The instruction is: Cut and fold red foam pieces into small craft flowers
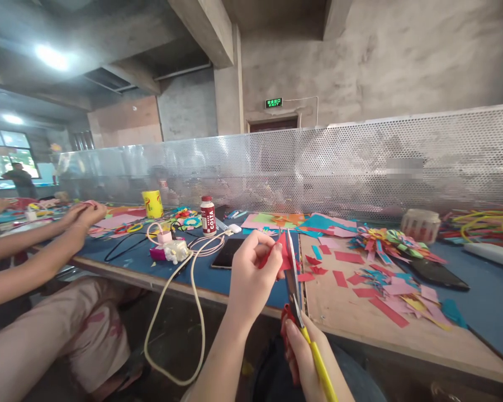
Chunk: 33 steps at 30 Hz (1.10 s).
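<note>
My left hand (254, 273) pinches a folded piece of red paper (281, 252) above the table's front edge. In my right hand (308, 352) is a pair of scissors (294, 285) with a yellow handle, its blades pointing up and away from me. The blades lie right beside the red paper; I cannot tell whether they are cutting into it. Something red also shows in my right hand near the scissors' pivot, perhaps the other handle. Cut red strips (347, 257) lie on the table behind the scissors.
A black phone (228, 253) lies left of my hands, near a cream cable (199, 312) that hangs over the edge. Paper scraps (396, 287) and another phone (433, 272) are to the right. A Costa bottle (207, 218) stands behind. On the left, a co-worker's hands (86, 215) work.
</note>
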Each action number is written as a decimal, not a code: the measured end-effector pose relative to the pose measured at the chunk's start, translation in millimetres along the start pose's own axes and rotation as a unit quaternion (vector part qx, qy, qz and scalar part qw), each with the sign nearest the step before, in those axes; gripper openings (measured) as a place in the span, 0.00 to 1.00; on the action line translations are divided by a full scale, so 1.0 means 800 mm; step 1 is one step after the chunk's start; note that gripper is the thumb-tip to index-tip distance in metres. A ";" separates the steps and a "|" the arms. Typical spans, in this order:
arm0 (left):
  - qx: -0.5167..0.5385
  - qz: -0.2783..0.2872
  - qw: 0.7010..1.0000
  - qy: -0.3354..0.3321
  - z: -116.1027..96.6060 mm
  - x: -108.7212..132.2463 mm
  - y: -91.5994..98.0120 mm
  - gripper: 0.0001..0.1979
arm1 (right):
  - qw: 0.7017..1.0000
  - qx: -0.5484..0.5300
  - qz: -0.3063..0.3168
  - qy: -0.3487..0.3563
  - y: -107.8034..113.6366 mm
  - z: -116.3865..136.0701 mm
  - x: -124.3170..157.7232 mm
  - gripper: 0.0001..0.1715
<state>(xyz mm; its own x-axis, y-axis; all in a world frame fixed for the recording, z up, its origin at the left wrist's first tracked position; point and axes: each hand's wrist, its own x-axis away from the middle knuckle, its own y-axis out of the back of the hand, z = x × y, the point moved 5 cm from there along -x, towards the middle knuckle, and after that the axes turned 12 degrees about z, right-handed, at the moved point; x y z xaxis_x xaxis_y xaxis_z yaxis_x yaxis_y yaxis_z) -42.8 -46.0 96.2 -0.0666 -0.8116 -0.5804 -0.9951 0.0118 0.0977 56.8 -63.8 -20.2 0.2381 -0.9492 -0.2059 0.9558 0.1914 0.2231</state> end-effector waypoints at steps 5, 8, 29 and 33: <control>-0.013 0.005 1.000 -0.002 -0.002 0.001 0.000 0.08 | 1.000 -0.005 0.017 -0.022 -0.001 -0.008 0.002 0.29; -0.024 0.003 1.000 -0.003 -0.003 0.001 0.000 0.08 | 0.999 -0.002 0.035 -0.028 -0.002 -0.008 0.002 0.30; -0.001 0.040 0.999 -0.011 0.006 -0.001 -0.004 0.08 | 0.999 -0.022 0.041 0.010 0.000 0.001 -0.003 0.29; 0.010 0.043 0.999 -0.008 0.007 -0.001 -0.005 0.09 | 0.999 -0.024 0.033 0.009 0.002 0.006 -0.001 0.28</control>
<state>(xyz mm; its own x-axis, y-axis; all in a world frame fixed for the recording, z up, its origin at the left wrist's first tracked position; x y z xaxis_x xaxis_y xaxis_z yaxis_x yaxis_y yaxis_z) -38.9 -41.8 91.5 -0.1520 -0.7975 -0.5838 -0.9871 0.0921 0.1312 57.2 -64.2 -14.8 0.3041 -0.9293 -0.2095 0.9448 0.2660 0.1915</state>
